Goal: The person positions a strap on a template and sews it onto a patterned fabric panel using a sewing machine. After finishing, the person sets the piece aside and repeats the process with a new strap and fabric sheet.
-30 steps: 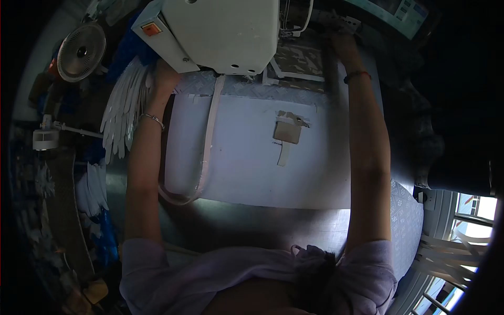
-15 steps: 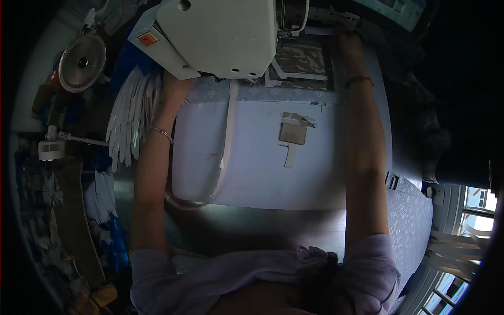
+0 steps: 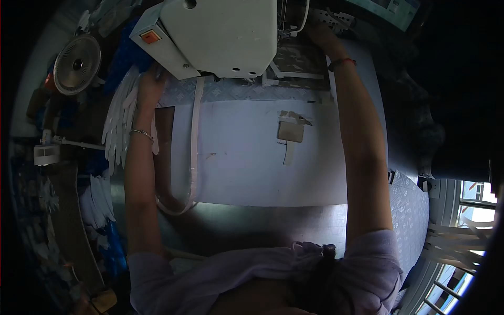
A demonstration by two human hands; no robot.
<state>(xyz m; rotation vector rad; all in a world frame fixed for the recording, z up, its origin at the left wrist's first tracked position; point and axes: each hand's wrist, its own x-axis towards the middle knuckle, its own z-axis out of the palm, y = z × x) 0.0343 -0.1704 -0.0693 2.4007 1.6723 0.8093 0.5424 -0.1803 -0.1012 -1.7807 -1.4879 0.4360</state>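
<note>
My left hand [image 3: 150, 88] is at the left side of a white industrial sewing machine [image 3: 226, 37], beside a hanging bundle of white strips [image 3: 119, 118]. Its fingers are too dim to show what they hold, if anything. My right hand [image 3: 319, 35] reaches in to the right of the needle area, over the far edge of a dark patterned piece in a frame [image 3: 299, 60]. Those fingers are lost in shadow. A long pale strip [image 3: 194, 136] hangs from under the machine head and loops over the table's near edge, passing behind my left forearm.
A small tan patch [image 3: 291, 132] with a short pale tab lies on the white work surface [image 3: 241, 173]. A fan [image 3: 77, 64] stands at the left, and a screen [image 3: 391, 10] is at the top right. Patterned fabric [image 3: 407, 210] covers a surface at right.
My left hand has come leftward out from beside the machine head, and the pale strip has shifted left. My right hand has moved left, closer to the needle area.
</note>
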